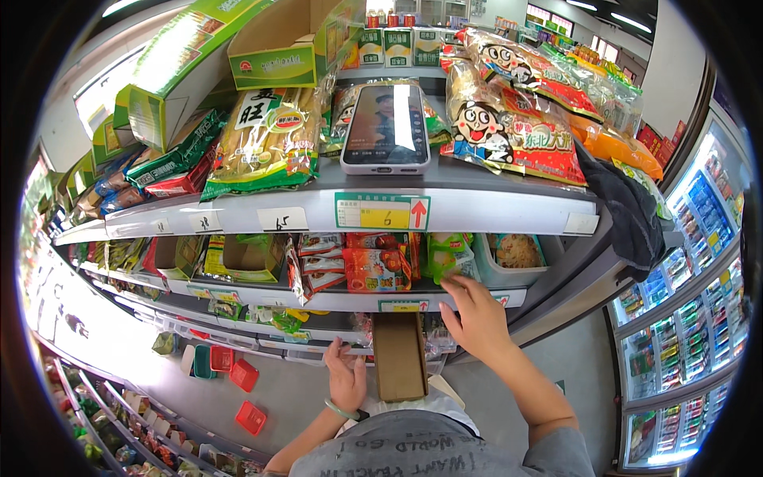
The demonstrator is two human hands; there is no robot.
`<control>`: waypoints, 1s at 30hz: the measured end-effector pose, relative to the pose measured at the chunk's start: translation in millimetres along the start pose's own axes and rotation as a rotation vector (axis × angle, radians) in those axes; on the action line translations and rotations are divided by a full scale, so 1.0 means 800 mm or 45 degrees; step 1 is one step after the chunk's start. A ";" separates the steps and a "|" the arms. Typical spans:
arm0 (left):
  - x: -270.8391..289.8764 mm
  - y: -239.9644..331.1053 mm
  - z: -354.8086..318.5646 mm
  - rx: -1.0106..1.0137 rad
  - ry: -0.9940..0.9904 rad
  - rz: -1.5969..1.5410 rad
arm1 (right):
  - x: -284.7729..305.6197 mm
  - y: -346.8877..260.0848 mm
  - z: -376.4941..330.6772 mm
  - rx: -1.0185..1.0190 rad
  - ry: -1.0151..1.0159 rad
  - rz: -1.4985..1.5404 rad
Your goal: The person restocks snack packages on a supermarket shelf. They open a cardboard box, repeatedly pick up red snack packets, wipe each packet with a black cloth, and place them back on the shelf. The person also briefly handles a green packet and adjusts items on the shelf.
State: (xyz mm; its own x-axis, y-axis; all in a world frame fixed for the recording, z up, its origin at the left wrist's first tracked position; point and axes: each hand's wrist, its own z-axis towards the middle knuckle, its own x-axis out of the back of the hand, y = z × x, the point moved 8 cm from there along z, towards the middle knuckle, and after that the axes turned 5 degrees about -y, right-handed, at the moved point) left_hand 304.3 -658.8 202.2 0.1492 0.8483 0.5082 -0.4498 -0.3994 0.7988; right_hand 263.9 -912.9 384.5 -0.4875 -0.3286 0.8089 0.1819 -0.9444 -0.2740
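Head view showed a person standing at a shop shelf, stocking snack packs from a box that stood just below the second shelf, between the two hands. Right hand was up at that shelf's front lip, fingers spread and bent, tips touching a green pack beside a grey tub; it looked open rather than clamped, pressing or nudging the pack, not gripping it. Left hand hung lower, just beside the box's left wall, palm turned up and fingers loosely curled, holding nothing that could be seen; whether it touched the cardboard could not be told. To the left of the green pack stood red packs in a row. On the top shelf a phone leaned against yellow noodle bags, well apart from both hands. Red baskets lay on the floor to the left. Judged from this, the step in hand was seating a pack into its row on the second shelf. The next move would call for the right hand to let go cleanly without tipping the neighbours, and for a hand to reach into the box, whose contents were hidden.
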 end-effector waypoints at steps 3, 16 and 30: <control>0.007 0.027 0.022 -0.002 -0.014 -0.090 | -0.007 0.000 0.009 -0.066 0.035 -0.025; -0.028 0.040 0.012 0.035 -0.178 -0.142 | -0.061 0.038 0.049 -0.330 -0.042 -0.424; -0.028 0.011 -0.004 0.209 -0.226 -0.322 | -0.055 0.029 0.049 -0.252 0.023 -0.527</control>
State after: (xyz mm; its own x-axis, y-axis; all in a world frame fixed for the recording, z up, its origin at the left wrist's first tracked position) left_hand 294.5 -680.5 196.5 0.3949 0.8597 0.3240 -0.2333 -0.2473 0.9404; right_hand 323.1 -920.0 362.7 -0.5001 0.0783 0.8624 -0.1970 -0.9801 -0.0253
